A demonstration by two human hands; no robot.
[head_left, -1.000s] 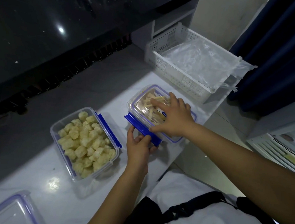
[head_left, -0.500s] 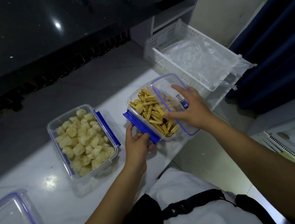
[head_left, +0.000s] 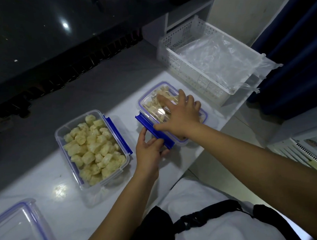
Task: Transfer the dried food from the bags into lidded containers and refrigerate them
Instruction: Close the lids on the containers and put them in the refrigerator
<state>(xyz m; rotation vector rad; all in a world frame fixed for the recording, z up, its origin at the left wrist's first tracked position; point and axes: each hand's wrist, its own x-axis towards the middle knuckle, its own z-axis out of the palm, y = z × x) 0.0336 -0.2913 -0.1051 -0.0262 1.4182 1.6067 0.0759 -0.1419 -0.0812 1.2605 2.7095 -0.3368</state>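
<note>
A: Colours at centre frame?
B: Clear container (head_left: 172, 117), blue clasp (head_left: 154, 132), pale yellow puffs (head_left: 93, 150) at its left.
A: Upper right?
B: White perforated basket (head_left: 193, 69), navy curtain (head_left: 296, 50). White tabletop (head_left: 47, 179).

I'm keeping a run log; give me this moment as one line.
step: closing lid | right hand: pressing lid onto strips container | left hand: at blue latch | puffs container: uncovered
</note>
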